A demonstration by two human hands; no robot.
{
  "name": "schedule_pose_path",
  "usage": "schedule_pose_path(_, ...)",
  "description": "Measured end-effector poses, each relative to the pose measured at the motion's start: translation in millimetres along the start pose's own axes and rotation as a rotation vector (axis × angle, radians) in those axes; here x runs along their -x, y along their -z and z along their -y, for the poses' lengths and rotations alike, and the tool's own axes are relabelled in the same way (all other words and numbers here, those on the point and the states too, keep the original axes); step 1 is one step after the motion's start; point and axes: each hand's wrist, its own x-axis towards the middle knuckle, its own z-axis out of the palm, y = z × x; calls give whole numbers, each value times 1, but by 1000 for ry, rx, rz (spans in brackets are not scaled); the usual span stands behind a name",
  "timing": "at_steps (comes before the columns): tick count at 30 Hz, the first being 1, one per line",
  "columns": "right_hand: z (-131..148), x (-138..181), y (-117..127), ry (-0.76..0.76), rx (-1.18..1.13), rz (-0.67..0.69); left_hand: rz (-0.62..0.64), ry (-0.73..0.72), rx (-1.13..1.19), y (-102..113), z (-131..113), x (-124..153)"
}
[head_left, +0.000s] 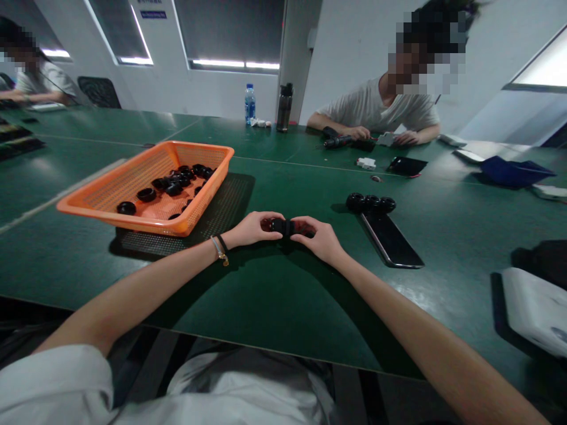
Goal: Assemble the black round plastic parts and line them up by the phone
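Between my two hands, just above the green table (248,301), is a small black rounded part (287,228). My left hand (259,228) pinches its left side, with a cord and a bracelet at the wrist. On the other side my right hand (319,236) grips it with thumb and fingers. The fingers hide much of the part, so its exact kind is unclear. An orange plastic basket (119,221) stands left of my hands, holding several black cup-shaped parts (146,194). To the right, a row of black round parts (371,203) touches the top end of a smartphone (392,239).
Across the table a person (381,106) holds a small white piece, near a power drill (337,141). A water bottle (250,104) and a dark flask (284,107) stand at the far edge. A white device (535,307) lies at right. Another person (42,79) sits far left.
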Motion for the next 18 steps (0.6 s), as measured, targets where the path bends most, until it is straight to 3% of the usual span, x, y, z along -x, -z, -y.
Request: schedule_pose_path(18,-2,-1,0,-52,-1,17,2,-2,6,0,0,0)
